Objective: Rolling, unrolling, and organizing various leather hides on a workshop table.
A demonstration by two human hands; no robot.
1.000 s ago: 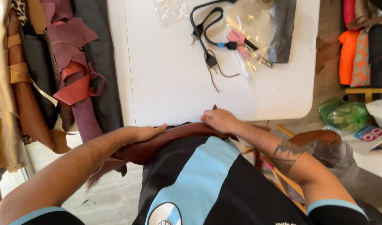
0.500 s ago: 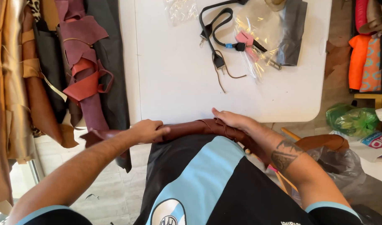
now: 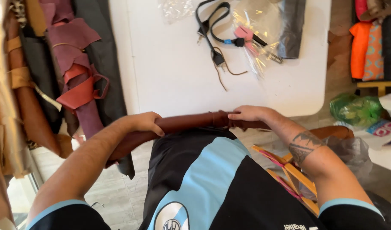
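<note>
White table [image 3: 174, 81] bare near edge; black straps [image 3: 212, 30] and plastic bags [image 3: 263, 38] crowd far side

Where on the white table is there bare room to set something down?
The white table is bare between the black strap and the rolled brown leather under the left hand and right hand. The far edge is crowded with plastic bags.
</note>
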